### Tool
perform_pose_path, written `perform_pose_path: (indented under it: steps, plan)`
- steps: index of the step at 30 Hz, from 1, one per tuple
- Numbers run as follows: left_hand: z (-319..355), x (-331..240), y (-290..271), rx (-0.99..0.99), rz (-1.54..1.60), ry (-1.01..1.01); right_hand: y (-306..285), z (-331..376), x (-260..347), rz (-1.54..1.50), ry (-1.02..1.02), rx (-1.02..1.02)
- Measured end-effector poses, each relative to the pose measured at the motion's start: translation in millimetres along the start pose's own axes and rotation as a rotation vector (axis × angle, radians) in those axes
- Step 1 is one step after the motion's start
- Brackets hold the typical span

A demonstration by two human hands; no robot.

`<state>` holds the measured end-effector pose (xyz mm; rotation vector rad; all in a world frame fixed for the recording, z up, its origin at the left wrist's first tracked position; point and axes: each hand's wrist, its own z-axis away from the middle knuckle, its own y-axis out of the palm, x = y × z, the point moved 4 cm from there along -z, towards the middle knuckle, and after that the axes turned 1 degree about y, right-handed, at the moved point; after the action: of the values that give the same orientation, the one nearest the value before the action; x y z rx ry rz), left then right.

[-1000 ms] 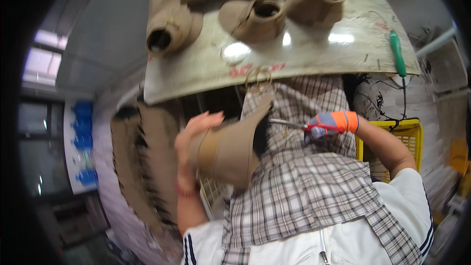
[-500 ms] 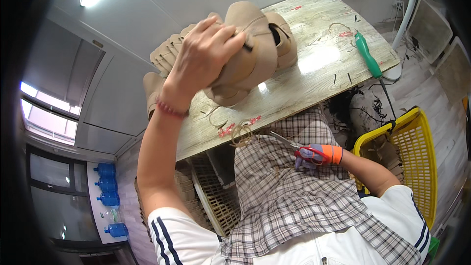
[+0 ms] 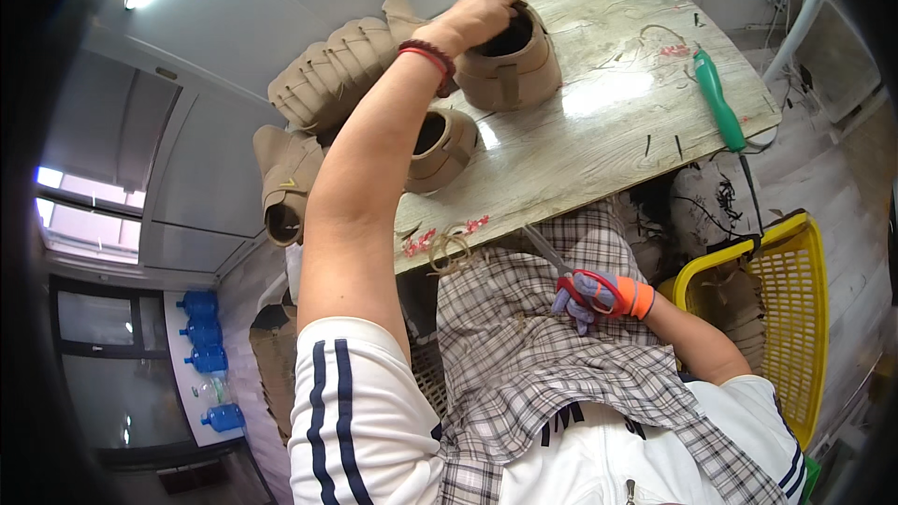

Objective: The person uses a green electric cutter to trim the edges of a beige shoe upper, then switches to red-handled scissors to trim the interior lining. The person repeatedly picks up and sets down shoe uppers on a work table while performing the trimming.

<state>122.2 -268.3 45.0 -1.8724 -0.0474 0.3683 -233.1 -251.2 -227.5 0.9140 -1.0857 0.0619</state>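
My left hand [image 3: 482, 14] reaches across the table to a beige shoe upper [image 3: 513, 82] that stands with its dark opening up. Its fingers stretch out over the rim, with nothing visible in them; whether they touch the upper I cannot tell. Nearer to me a second beige shoe upper [image 3: 441, 161] stands partly behind my forearm. My right hand [image 3: 585, 299], in a purple and orange glove, rests at my lap. It is closed around red-handled scissors [image 3: 552, 252], the blades pointing toward the table edge.
A row of beige uppers [image 3: 332, 70] lines the table's far left, with another upper [image 3: 285, 178] at the corner. A green-handled tool [image 3: 716, 98] with a cord lies at the right on the table [image 3: 608, 150]. Cord loops [image 3: 451, 252] sit near the front edge. A yellow basket [image 3: 795, 318] stands right.
The upper that my left hand gripped in the air now stands on the table. My left hand has moved farther away and to the right, its fingers stretched out. The right hand keeps the scissors.
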Motion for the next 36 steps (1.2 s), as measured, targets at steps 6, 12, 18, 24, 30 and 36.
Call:
perform_pose_path:
  steps: [6,12,18,24,30,36]
  plan:
    - [102.8,55.8,-32.3,-0.262,0.65,-0.51,-4.6,-2.8,-5.9,-0.048,-0.042,0.033]
    - [216.6,80.6,43.6,-0.055,-0.011,-0.761,-0.5,-6.4,0.8,-0.034,-0.019,-0.006]
    - [258.7,48.2,-5.7,-0.56,0.741,-0.593,-18.3,9.8,-7.2,0.248,-0.038,-0.103]
    - [406.6,-59.2,17.0,-0.778,0.622,-0.688,-0.2,42.2,81.1,0.572,0.065,-0.674]
    - [464.3,-174.0,140.9,-0.956,1.165,-1.008,41.3,-9.0,111.9,1.679,-0.389,-0.548]
    - [500.5,-181.7,198.7,-1.042,1.341,-1.099,49.4,-58.6,73.2,1.946,-0.239,-0.238]
